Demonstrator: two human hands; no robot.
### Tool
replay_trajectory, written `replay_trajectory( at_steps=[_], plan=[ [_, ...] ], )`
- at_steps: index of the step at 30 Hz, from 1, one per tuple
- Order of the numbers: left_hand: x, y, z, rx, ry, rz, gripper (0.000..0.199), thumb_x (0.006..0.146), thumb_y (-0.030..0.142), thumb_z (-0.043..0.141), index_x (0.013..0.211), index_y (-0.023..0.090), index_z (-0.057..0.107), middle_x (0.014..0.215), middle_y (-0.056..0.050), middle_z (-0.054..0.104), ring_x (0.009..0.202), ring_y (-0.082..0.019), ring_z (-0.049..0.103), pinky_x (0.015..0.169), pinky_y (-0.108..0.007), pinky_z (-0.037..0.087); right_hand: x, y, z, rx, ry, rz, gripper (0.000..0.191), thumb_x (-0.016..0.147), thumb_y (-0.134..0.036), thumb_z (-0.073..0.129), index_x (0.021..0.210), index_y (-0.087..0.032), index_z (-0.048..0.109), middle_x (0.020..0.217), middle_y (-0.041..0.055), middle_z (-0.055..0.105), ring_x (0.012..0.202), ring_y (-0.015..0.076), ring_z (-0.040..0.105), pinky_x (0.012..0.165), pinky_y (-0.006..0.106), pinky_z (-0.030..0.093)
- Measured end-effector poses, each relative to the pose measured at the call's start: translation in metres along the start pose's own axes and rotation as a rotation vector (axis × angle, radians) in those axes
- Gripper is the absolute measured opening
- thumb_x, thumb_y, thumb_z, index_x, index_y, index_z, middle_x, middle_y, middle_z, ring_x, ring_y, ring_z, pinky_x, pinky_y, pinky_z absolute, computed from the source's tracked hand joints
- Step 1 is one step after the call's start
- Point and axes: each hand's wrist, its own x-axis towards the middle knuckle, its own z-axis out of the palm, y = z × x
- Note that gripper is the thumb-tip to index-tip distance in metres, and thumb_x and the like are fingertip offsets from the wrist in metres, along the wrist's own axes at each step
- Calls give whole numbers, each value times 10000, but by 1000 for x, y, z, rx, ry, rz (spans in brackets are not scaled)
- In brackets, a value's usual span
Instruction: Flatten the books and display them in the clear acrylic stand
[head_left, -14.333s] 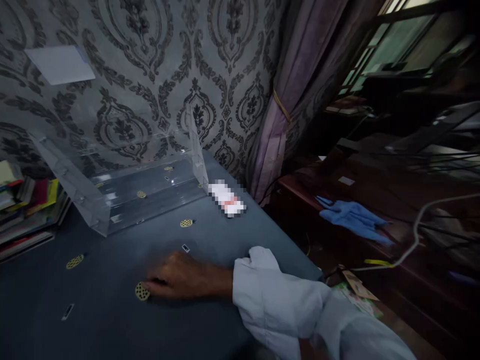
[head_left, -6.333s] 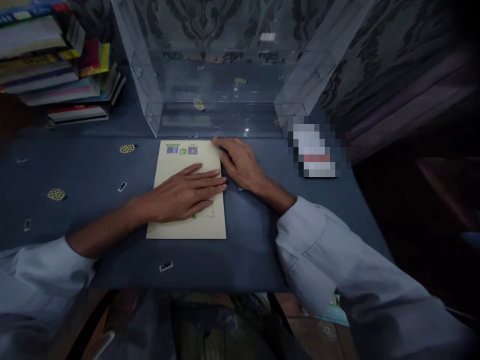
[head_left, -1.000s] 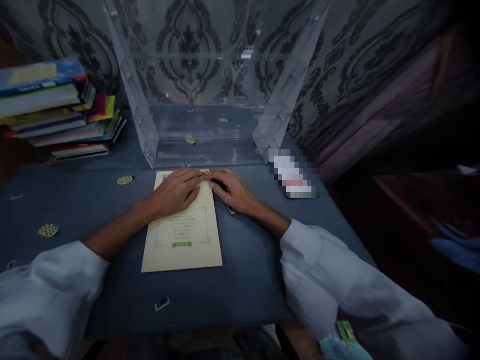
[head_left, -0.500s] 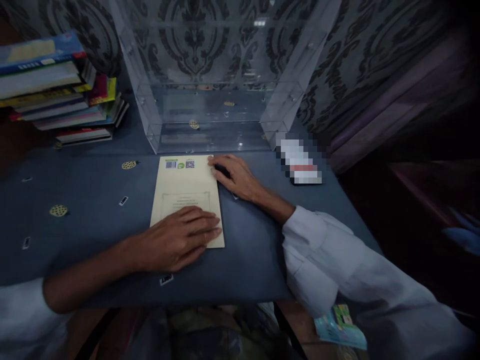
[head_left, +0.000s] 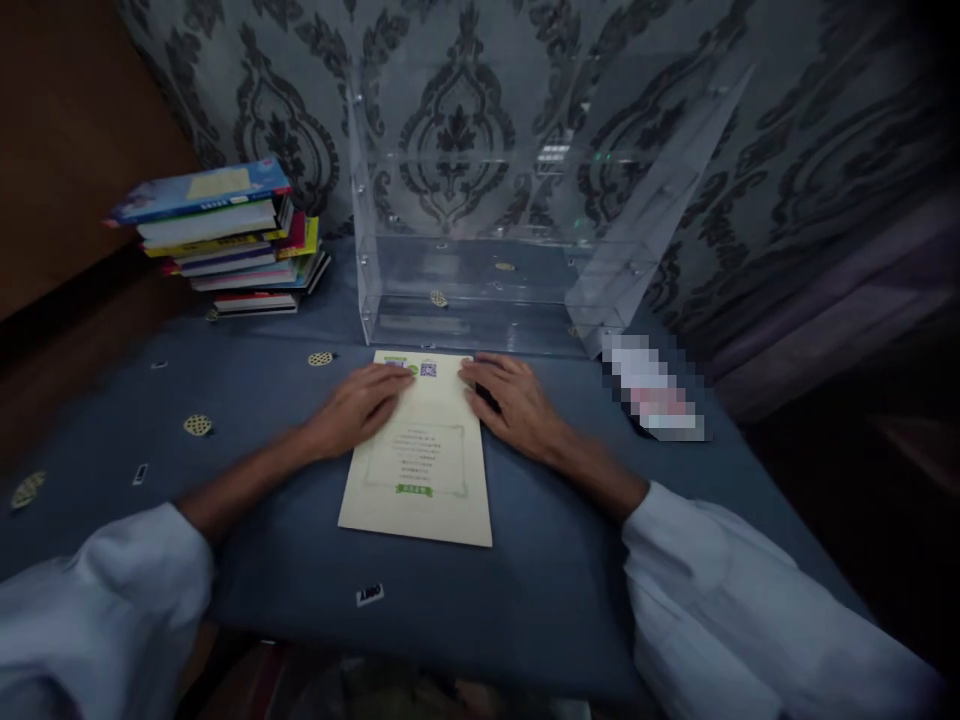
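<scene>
A cream booklet (head_left: pixel 424 450) lies flat on the dark blue tabletop, with a QR code and green print near its far edge and a framed block of text lower down. My left hand (head_left: pixel 358 408) rests on its upper left side, fingers stretched across the edge. At the upper right corner, my right hand (head_left: pixel 517 408) touches the booklet with its fingertips and thumb, which are apart. The space between that thumb and the fingers is dark, and I cannot make out whether anything is there. Neither hand grips the booklet visibly.
Just beyond the booklet stands a clear acrylic rack (head_left: pixel 472 325) against the patterned wall. A stack of books (head_left: pixel 244 235) sits at the back left. Toward the right edge of the table (head_left: pixel 555 590) lies a pixelated item (head_left: pixel 656 390).
My left hand has moved from the booklet's near part up to its far left side, uncovering the text block. My right hand stays at the upper right corner. The view has shifted left.
</scene>
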Motion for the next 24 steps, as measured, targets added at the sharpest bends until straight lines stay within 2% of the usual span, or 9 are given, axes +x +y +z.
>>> replay_trajectory(
  at_steps=[4, 9, 13, 17, 21, 24],
  plan=[
    [3, -37, -1, 14, 33, -59, 374, 1023, 234, 403, 1310, 156, 629, 1326, -139, 665, 1226, -247, 622, 1054, -455, 508, 28, -20, 0, 10, -93, -106, 227, 962, -221, 505, 1102, -177, 679, 1194, 143, 732, 1235, 357, 591, 1020, 573, 470],
    [3, -48, 2, -75, 74, -44, 381, 996, 172, 397, 1280, 188, 650, 1291, -112, 692, 1215, -218, 634, 1042, -423, 514, 55, -62, 19, 179, -140, -234, 225, 959, -163, 502, 1100, -162, 678, 1146, 150, 736, 1208, 316, 606, 1038, 533, 484],
    [2, -49, 4, -85, 70, -51, 413, 949, 111, 412, 1273, 194, 655, 1299, -100, 690, 1235, -207, 624, 1058, -419, 502, 40, -98, 21, 305, -169, -322, 259, 977, -153, 471, 1140, -158, 672, 1077, 143, 752, 1173, 285, 630, 1036, 507, 497],
    [2, -47, 3, -62, 54, -47, 448, 915, 76, 424, 1274, 206, 658, 1306, -91, 687, 1226, -209, 630, 1075, -439, 487, 10, -125, 10, 369, -196, -394, 276, 989, -157, 481, 1205, -154, 653, 1151, 133, 747, 1200, 247, 628, 1018, 444, 525],
    [2, -43, 1, -27, 63, -28, 436, 919, 79, 423, 1270, 181, 661, 1303, -106, 688, 1224, -218, 632, 1067, -439, 496, -7, -138, 5, 346, -174, -421, 257, 1001, -155, 487, 1187, -122, 661, 1180, 134, 745, 1194, 233, 636, 1016, 386, 537],
    [2, -42, 1, -1, 62, -29, 429, 924, 88, 423, 1272, 174, 660, 1309, -109, 686, 1223, -222, 634, 1054, -434, 507, -10, -140, 6, 311, -182, -435, 268, 1006, -148, 476, 1200, -112, 657, 1186, 137, 745, 1198, 243, 632, 1014, 400, 539]
  ],
)
